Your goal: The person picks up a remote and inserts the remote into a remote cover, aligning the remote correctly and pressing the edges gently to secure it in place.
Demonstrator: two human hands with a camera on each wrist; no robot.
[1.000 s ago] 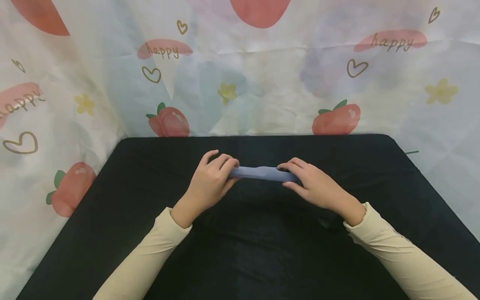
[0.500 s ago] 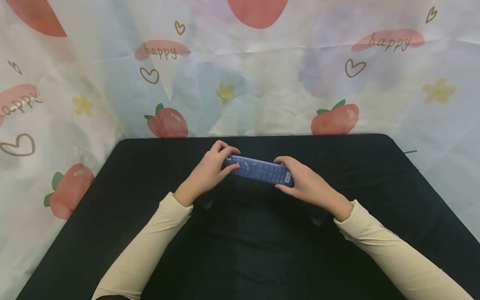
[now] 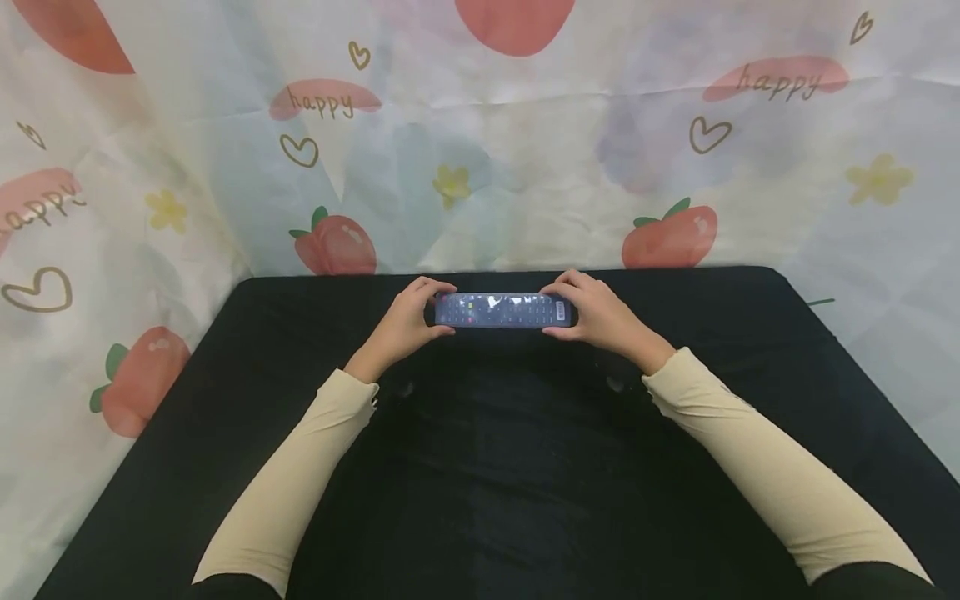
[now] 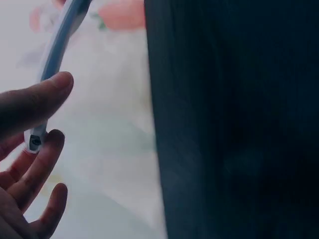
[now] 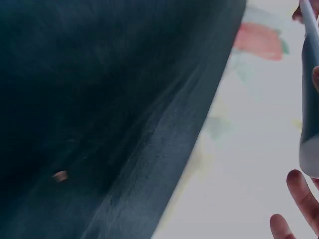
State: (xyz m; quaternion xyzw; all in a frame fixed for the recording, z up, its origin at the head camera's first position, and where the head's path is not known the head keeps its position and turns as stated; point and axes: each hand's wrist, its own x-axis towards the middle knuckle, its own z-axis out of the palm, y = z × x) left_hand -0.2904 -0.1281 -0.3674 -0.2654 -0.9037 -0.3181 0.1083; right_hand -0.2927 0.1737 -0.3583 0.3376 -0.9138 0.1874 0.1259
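A remote control (image 3: 502, 311) is held level between both hands, its button side facing the head camera and glare on its surface. My left hand (image 3: 408, 321) pinches its left end, thumb along the lower edge and fingers at the upper edge. At the other end, my right hand (image 3: 600, 315) grips it the same way. In the left wrist view, the remote's narrow side (image 4: 56, 52) shows, with the left thumb (image 4: 50, 94) across it. The right wrist view catches only part of the remote (image 5: 310, 104) and some fingertips (image 5: 297, 184) at the frame's edge.
A black cloth covers the table (image 3: 510, 467), whose far edge runs just behind the hands. Beyond it hangs a pale curtain (image 3: 540, 167) printed with fruit, hearts and "happy". In the right wrist view a small brownish speck (image 5: 60, 176) lies on the cloth.
The remote has turned from edge-on to button side facing the head camera, tilting midway and then levelling. Both hands have risen slightly, farther from the body, still holding its ends.
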